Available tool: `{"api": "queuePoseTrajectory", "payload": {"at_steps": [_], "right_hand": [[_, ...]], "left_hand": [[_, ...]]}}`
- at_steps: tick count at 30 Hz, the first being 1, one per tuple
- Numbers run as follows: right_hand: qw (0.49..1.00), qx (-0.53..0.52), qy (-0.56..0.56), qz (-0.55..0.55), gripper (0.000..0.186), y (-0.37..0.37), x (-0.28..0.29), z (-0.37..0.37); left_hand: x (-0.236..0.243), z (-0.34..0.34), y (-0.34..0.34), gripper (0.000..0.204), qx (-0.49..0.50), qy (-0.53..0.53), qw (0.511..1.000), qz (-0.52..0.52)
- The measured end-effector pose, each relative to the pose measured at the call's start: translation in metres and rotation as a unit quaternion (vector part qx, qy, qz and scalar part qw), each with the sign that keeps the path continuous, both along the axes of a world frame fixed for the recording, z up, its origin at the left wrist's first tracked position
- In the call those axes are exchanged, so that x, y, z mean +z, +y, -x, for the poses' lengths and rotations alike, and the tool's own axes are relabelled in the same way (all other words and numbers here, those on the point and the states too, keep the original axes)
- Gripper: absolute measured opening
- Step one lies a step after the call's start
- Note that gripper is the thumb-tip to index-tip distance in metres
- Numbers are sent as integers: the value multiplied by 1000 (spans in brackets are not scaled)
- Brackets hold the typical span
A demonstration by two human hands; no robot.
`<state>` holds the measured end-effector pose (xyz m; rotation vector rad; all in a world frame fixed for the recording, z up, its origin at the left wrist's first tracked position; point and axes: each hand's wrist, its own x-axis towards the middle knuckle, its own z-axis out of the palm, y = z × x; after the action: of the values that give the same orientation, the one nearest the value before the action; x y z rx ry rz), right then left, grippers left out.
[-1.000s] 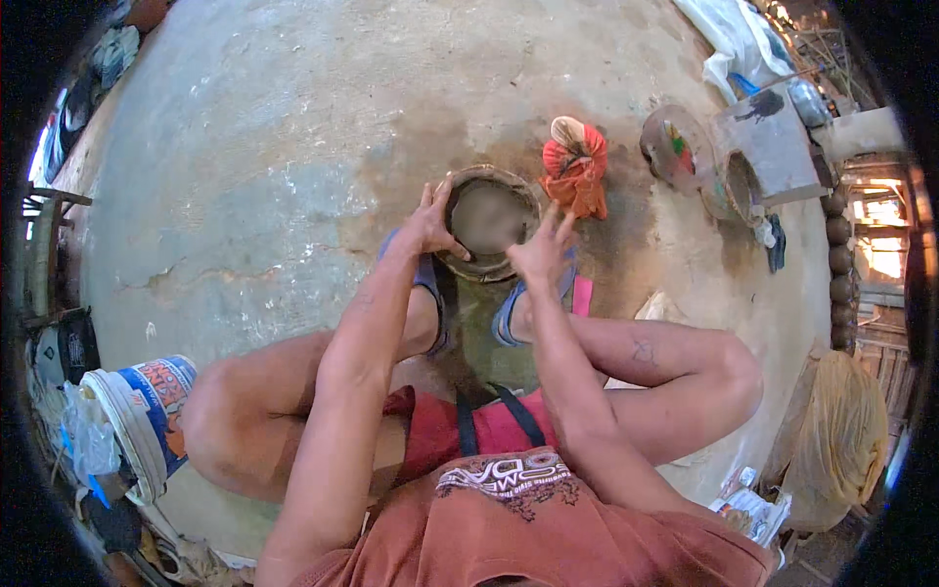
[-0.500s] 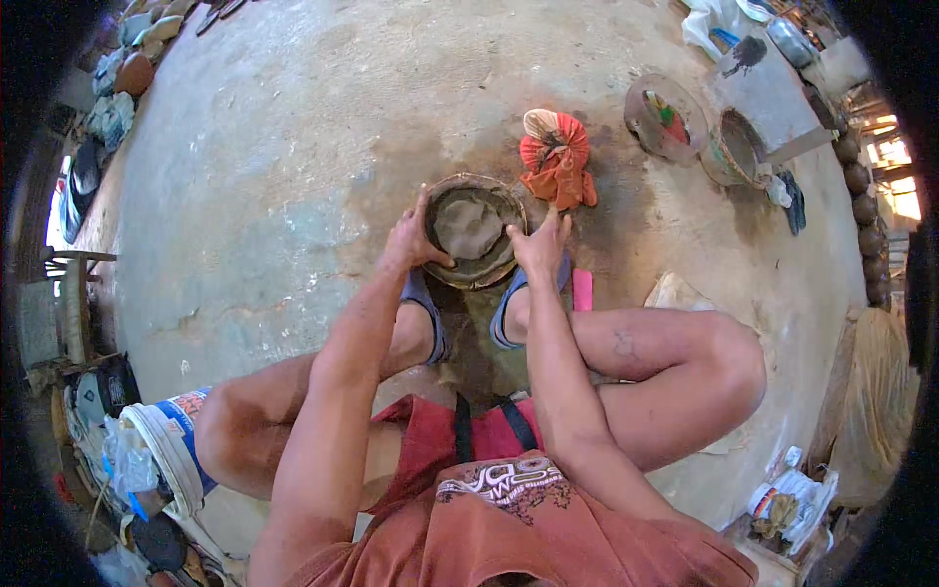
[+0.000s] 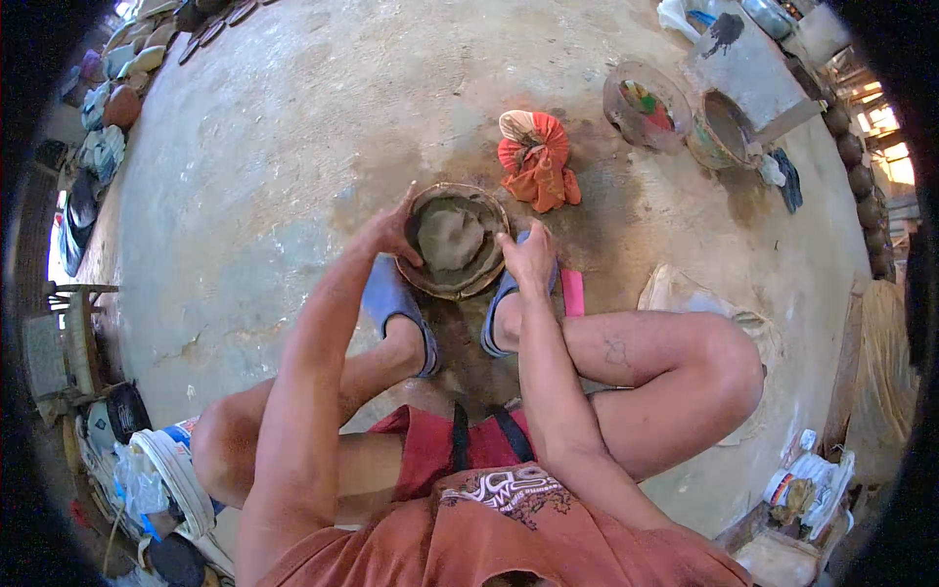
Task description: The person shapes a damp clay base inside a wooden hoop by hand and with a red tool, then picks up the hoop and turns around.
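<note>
A round bowl-like mould (image 3: pixel 456 293) with a rough, pale-edged rim rests low between my feet. Wet grey-brown clay (image 3: pixel 452 235) lies inside it, uneven and lumpy in the middle. My left hand (image 3: pixel 393 233) grips the left rim, thumb on the inner side and fingers along the outside. At the right rim my right hand (image 3: pixel 528 256) holds on with its thumb over the edge, its other fingers bent and partly hidden. Just beyond the mould, to the right, sits a tied red-orange cloth bundle (image 3: pixel 536 161).
My blue shoes (image 3: pixel 396 303) flank the mould. A pink strip (image 3: pixel 573 293) lies by the right one. Farther right stand a shallow basin (image 3: pixel 646 106), a bucket-like pot (image 3: pixel 722 132) and a grey block (image 3: pixel 753 83). A white bucket (image 3: pixel 174 479) is near my left knee.
The mould has come slightly nearer to me, both hands still on its rim. My left foot shows farther out to the left. My right fingers are more curled. The whole view has shifted a little.
</note>
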<state>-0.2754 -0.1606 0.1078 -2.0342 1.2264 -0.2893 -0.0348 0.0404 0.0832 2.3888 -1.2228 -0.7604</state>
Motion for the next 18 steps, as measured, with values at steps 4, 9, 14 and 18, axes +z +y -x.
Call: {"api": "queuePoseTrajectory", "payload": {"at_steps": [4, 9, 14, 18], "right_hand": [[997, 45, 62, 31, 73, -3, 7, 2], [996, 42, 75, 18, 64, -19, 9, -13], [960, 196, 162, 118, 71, 25, 6, -4], [908, 257, 315, 103, 88, 24, 9, -2]], "left_hand": [[-5, -7, -6, 162, 8, 17, 999, -39], [7, -1, -20, 157, 11, -27, 997, -66], [6, 5, -1, 151, 58, -3, 996, -73], [-4, 14, 7, 148, 111, 39, 993, -13]]}}
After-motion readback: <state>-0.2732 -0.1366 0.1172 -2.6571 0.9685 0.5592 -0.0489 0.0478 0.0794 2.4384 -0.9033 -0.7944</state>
